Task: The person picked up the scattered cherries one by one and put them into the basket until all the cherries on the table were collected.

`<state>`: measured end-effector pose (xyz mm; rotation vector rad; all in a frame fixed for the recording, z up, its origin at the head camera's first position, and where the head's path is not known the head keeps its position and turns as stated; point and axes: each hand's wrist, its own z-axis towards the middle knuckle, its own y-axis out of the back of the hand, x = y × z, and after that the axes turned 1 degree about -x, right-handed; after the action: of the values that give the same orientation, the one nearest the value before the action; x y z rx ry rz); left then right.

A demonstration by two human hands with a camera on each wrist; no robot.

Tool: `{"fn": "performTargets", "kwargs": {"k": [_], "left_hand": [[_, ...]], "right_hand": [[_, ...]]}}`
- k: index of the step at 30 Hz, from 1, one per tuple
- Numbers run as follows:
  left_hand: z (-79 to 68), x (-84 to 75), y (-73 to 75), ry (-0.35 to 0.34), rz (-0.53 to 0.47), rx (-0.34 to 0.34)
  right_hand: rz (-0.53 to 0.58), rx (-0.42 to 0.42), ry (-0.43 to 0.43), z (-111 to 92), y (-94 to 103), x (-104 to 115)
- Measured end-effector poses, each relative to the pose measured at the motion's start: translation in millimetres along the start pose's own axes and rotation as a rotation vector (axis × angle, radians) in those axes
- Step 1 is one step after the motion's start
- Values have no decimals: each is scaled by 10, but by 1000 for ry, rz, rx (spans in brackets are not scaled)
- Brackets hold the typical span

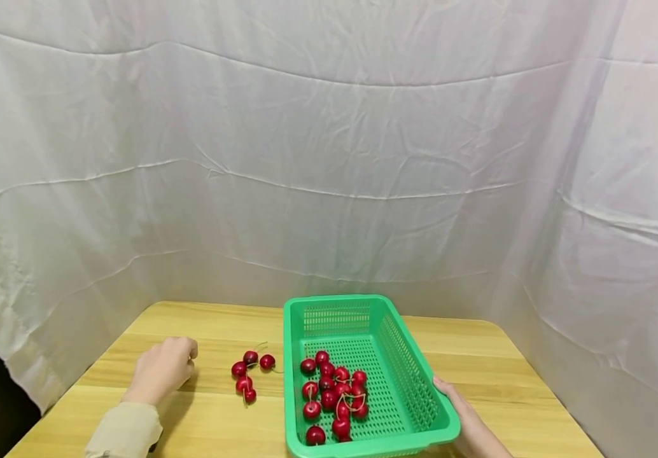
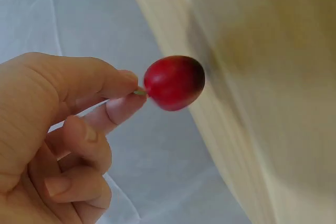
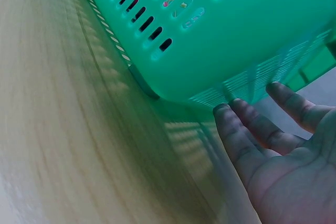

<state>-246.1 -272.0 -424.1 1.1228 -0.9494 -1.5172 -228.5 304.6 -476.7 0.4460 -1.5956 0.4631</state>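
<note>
In the left wrist view, my left hand (image 2: 63, 135) pinches a red cherry (image 2: 174, 83) by its short green stem, between thumb and fingertip. The head view shows that hand (image 1: 163, 369) over the left part of the table, the cherry hidden behind it. My right hand (image 1: 466, 420) is at the near right corner of a green plastic basket (image 1: 357, 346). Its extended fingers (image 3: 239, 132) reach the basket's perforated side in the right wrist view. Several cherries (image 1: 329, 399) with stems lie inside, mostly toward the basket's left and near end.
Between my left hand and the basket, several loose cherries (image 1: 244, 383) form a small group on the wooden table (image 1: 220, 432). A white curtain (image 1: 340, 159) hangs behind the table and along both sides.
</note>
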Motion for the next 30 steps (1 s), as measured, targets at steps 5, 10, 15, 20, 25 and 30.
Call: {"fn": "performTargets", "kwargs": {"k": [5,10,15,20,25,30], "left_hand": [[38,-136,71,-34,-35,-33],[62,-299,164,-41,-92,-52],[75,-496,284,-85,-133,-97],[77,-698,375,-128,-199,-150],[127,-904,431,-142,-329,-153],[218,-1102,453,-171,-394,-125]], "right_hand": [[40,26,-7,-6,9,-14],[38,20,-14,-11,13,-12],[10,3,-15,-1,9,-1],[-10,-9,-12,-7,15,-7],[-19,-11,5,-16,28,-15],[-39,-23,3,-13,19,-13]]}}
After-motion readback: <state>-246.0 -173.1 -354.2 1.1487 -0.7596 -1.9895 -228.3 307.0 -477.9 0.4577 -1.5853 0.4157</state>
